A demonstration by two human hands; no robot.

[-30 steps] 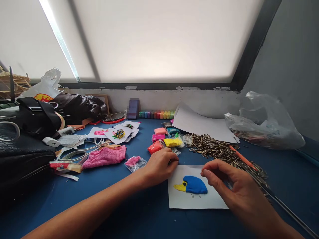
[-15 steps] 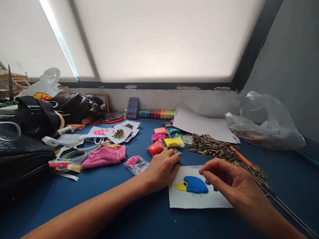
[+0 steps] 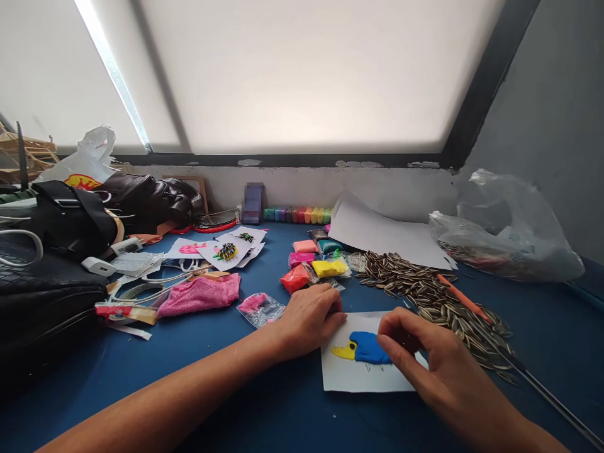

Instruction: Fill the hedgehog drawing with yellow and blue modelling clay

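Note:
A white paper sheet [image 3: 340, 377] lies flat on the blue table, bearing a hedgehog-like figure with a blue clay body [image 3: 370, 347], a yellow clay head [image 3: 342, 352] and small drawn legs. My left hand [image 3: 314, 319] rests at the sheet's upper left corner, fingers curled; what they hold, if anything, is hidden. Over the right end of the blue body hovers my right hand [image 3: 431, 355], thumb and forefinger drawn together in a pinch. Anything between those fingertips is too small to make out. Behind it lies a pile of striped sunflower seeds [image 3: 401, 277].
Clay packets, including a yellow one [image 3: 329, 268] and a red one [image 3: 296, 278], lie beyond my left hand. An orange stick [image 3: 465, 297] rests on the seeds. Leftward are a pink cloth [image 3: 201, 296], decorated cards [image 3: 225, 253] and black bags [image 3: 47, 308]. A plastic bag [image 3: 514, 245] stands right.
My right hand has shifted slightly and now covers the right end of the blue clay body. Its thumb and forefinger look closer together. My left hand stays at the sheet's corner.

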